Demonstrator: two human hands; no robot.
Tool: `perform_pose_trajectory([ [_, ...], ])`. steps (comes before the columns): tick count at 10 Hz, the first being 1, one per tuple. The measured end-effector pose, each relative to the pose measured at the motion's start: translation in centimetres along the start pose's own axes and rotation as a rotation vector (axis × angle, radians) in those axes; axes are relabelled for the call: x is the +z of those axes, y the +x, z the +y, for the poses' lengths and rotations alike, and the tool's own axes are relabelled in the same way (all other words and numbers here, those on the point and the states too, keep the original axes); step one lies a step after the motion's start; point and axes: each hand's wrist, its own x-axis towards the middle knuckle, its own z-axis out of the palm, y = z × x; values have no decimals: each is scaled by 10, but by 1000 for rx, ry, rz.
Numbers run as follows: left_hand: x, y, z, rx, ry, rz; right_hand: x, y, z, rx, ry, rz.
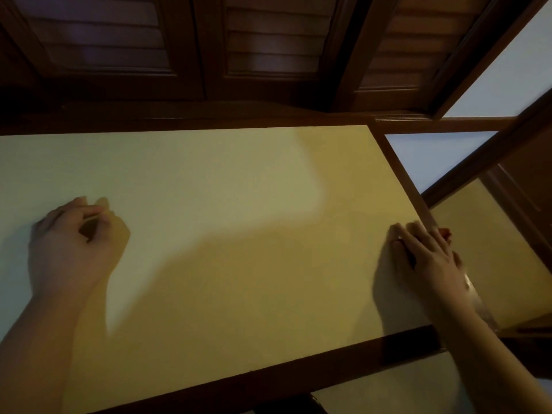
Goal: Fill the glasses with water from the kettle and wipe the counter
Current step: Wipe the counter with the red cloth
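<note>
The cream counter top fills the middle of the view, framed by a dark wooden rim. My left hand is on the counter's left part, its fingers curled in toward the thumb, and I see nothing in it. My right hand lies flat at the counter's right edge, fingers straight and reaching over the wooden rim. A small red spot shows just past its fingertips; I cannot tell what it is. No kettle, glass or cloth is in view.
Dark wooden louvred shutters stand behind the counter. To the right, a lower cream surface lies beyond the rim, next to wooden frames and a pale panel. A glossy patch shines on the rim beside my right wrist.
</note>
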Motion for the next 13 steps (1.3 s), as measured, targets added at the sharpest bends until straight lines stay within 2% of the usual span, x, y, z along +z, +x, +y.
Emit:
perform_pose_trajectory([
  [1, 5, 4, -9, 0, 18, -1, 25, 5, -59, -159, -116, 110],
  [2, 9, 12, -18, -56, 64, 57, 53, -35, -107, -485, -112, 85],
  [3, 10, 12, -23, -28, 110, 75, 72, -80, -120, -746, -104, 0],
  [4, 7, 8, -17, -37, 105, 86, 56, -78, -61, -632, -106, 41],
  [5, 6, 7, -13, -36, 87, 90, 28, -38, 2, -331, -152, 115],
  [6, 6, 8, -13, -19, 85, 93, 8, 18, 20, -184, -128, 121],
  [7, 4, 8, -12, -43, 96, 91, 16, 68, -39, -150, -147, 127],
  [8, 1, 8, -9, -38, 67, 88, 53, 71, -145, -389, -144, 211],
  [9, 1, 8, -6, -58, 52, 94, 92, 6, -238, -704, -191, 168],
  [10, 5, 9, -9, -69, 46, 108, 106, -73, -256, -1165, -100, 4],
  [11, 8, 11, -17, -48, 45, 127, 90, -48, -216, -1246, 17, 24],
  [12, 10, 12, -18, -54, 58, 136, 58, 47, -142, -953, 26, 116],
  [13, 10, 13, -18, -38, 79, 138, 17, 129, -69, -447, -24, 233],
])
